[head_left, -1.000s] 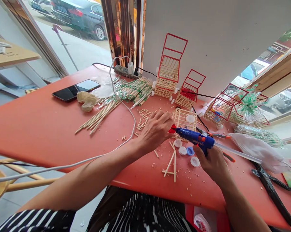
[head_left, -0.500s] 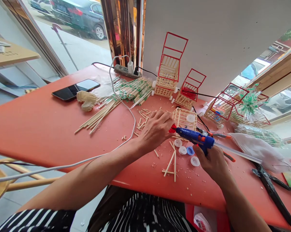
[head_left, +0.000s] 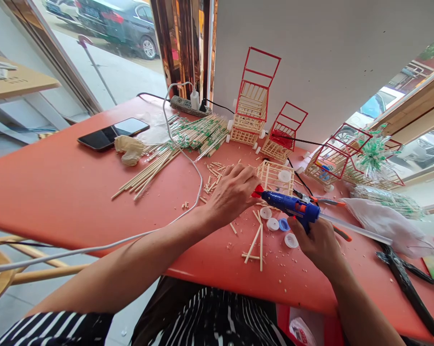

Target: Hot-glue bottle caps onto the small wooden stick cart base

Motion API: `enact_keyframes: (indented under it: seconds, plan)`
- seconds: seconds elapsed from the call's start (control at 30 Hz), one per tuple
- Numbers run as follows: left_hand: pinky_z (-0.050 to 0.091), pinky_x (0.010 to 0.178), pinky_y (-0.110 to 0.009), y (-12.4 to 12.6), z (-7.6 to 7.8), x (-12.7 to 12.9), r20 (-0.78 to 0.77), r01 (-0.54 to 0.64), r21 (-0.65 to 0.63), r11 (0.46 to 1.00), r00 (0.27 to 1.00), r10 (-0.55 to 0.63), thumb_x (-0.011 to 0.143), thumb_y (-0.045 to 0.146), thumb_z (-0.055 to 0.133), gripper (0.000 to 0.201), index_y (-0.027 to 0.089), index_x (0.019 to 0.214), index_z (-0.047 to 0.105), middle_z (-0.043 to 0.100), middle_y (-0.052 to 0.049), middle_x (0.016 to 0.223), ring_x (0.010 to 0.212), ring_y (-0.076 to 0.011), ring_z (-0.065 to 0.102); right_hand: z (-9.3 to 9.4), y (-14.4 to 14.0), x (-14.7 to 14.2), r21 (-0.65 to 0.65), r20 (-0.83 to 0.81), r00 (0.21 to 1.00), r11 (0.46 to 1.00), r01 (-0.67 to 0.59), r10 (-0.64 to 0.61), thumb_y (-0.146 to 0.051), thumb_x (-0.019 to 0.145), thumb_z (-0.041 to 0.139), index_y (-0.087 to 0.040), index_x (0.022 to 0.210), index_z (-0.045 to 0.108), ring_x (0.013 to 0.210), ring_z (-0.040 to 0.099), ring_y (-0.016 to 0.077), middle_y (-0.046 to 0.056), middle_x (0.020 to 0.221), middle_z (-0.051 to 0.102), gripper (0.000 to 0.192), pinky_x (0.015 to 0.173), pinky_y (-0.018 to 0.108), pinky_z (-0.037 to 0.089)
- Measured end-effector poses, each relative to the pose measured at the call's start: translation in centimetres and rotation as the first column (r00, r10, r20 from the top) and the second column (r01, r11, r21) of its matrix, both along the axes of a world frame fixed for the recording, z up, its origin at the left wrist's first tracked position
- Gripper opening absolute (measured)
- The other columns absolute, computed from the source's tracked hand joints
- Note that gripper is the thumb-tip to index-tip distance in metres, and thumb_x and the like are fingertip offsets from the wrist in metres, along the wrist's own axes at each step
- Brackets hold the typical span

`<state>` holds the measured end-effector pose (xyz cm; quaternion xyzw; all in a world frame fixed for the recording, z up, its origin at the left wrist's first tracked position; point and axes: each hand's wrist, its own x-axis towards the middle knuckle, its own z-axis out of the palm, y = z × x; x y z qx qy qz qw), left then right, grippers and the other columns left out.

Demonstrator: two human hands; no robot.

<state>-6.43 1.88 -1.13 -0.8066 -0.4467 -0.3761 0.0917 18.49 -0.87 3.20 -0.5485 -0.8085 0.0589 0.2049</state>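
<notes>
My right hand (head_left: 316,242) grips a blue glue gun (head_left: 292,204) whose red nozzle points left at the fingertips of my left hand (head_left: 233,192). My left hand is curled, pinching something small at the nozzle; what it holds is hidden by the fingers. Just behind the gun stands a small basket of pale sticks (head_left: 274,178) with a white cap on it. Several white and blue bottle caps (head_left: 274,224) and loose cut sticks (head_left: 255,242) lie on the red table (head_left: 58,192) under the gun.
Finished stick carts with red frames (head_left: 255,103) stand along the white wall. A pile of long sticks (head_left: 174,149), a phone (head_left: 112,133), a power strip (head_left: 190,106) and a white cable (head_left: 188,158) lie at the left. Plastic bags (head_left: 382,221) and black scissors (head_left: 406,278) sit at the right.
</notes>
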Motion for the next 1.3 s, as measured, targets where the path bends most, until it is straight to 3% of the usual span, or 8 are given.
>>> enact_keyframes:
  seconds: [0.27,0.5,1.0,1.3]
  plan:
    - [0.044,0.089,-0.040,-0.02,-0.11,0.17,0.002,-0.012,-0.012,1.000,1.000,0.012,0.103,0.036,0.067,0.020,0.018,0.099,0.070,0.071,-0.011,0.103,0.099,-0.0272,0.059,0.30,0.11,-0.09,-0.029,0.019,1.000,0.999,0.018,-0.017,-0.091,0.092,0.027,-0.031,0.052,0.027,0.038,0.031,0.0141,-0.003,0.041,0.028,0.072,0.046,0.033,0.019]
    - [0.044,0.089,-0.039,0.04,-0.12,0.08,0.013,0.002,0.001,1.000,1.000,-0.002,0.100,0.039,0.071,0.023,0.017,0.099,0.071,0.071,-0.010,0.103,0.099,-0.0270,0.059,0.19,0.07,0.07,-0.029,0.026,1.000,1.000,0.012,-0.011,-0.094,0.090,0.025,-0.030,0.055,0.032,0.039,0.034,0.0142,-0.001,0.043,0.035,0.073,0.046,0.032,0.021]
    - [0.044,0.089,-0.039,-0.02,-0.22,0.10,0.003,0.003,0.002,1.000,1.000,-0.003,0.102,0.041,0.069,0.025,0.017,0.098,0.071,0.071,-0.011,0.103,0.099,-0.0273,0.059,0.13,0.11,0.07,-0.007,0.014,1.000,1.000,-0.008,0.008,-0.087,0.094,0.031,-0.030,0.055,0.031,0.039,0.032,0.0141,-0.003,0.042,0.032,0.070,0.045,0.032,0.020]
    - [0.043,0.089,-0.039,0.08,-0.25,-0.01,0.011,0.002,0.021,1.000,1.000,-0.002,0.098,0.042,0.074,0.026,0.017,0.097,0.069,0.071,-0.009,0.103,0.099,-0.0271,0.059,0.08,0.11,0.13,0.009,0.007,1.000,1.000,-0.019,0.019,-0.094,0.091,0.028,-0.029,0.055,0.035,0.038,0.033,0.0133,-0.003,0.041,0.033,0.074,0.045,0.031,0.020]
